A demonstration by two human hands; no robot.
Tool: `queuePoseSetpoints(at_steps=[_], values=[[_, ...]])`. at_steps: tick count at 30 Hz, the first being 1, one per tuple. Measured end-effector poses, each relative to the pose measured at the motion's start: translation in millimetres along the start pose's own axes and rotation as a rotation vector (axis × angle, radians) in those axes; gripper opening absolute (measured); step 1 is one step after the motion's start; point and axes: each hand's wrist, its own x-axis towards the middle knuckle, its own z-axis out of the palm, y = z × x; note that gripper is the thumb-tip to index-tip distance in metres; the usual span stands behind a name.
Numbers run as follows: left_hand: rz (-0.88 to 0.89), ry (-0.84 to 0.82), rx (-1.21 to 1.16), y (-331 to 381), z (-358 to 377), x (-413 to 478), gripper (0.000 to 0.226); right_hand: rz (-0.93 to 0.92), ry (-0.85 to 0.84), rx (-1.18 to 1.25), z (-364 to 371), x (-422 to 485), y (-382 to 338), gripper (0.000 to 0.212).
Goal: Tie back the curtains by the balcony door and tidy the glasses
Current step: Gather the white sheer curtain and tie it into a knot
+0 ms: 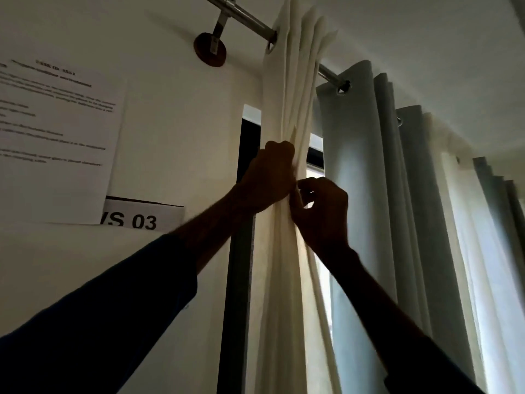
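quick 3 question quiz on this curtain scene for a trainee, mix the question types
1. True or false: the left hand is closed around the gathered cream curtain.
2. Which curtain hangs free on the rod, untouched by either hand?
A. cream curtain
B. grey curtain
C. both
3. Fill in: the right hand pinches the cream curtain just ____ the left hand's grip.

Key
1. True.
2. B.
3. Below. No tie-back can be made out in the dim light.
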Motion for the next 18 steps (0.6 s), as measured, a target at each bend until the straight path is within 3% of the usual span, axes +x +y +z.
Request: queuePoseSetpoints(at_steps=[3, 7, 11, 15, 18], values=[[0.011, 0.008, -0.022, -1, 1, -1, 0.024, 0.046, 0.056, 0.117, 5, 3, -5, 0.019], [-0.020, 0.014, -0.082, -10, -3, -2, 0.016, 0.036, 0.085, 0.159, 7, -1, -11, 0.013], [-0.144, 0.033, -0.162, -8, 0, -1, 0.034, 0.027, 0.084, 0.201, 12, -5, -13, 0.009], [-0.201, 0.045, -0.157, -2, 3, -2, 0.037, 0.004, 0.027, 0.223, 13, -9, -9, 0.002], [-0.247, -0.002, -0.132, -4, 3, -5, 0.044, 0.021, -0.110, 0.310, 6, -8, -1, 0.008]])
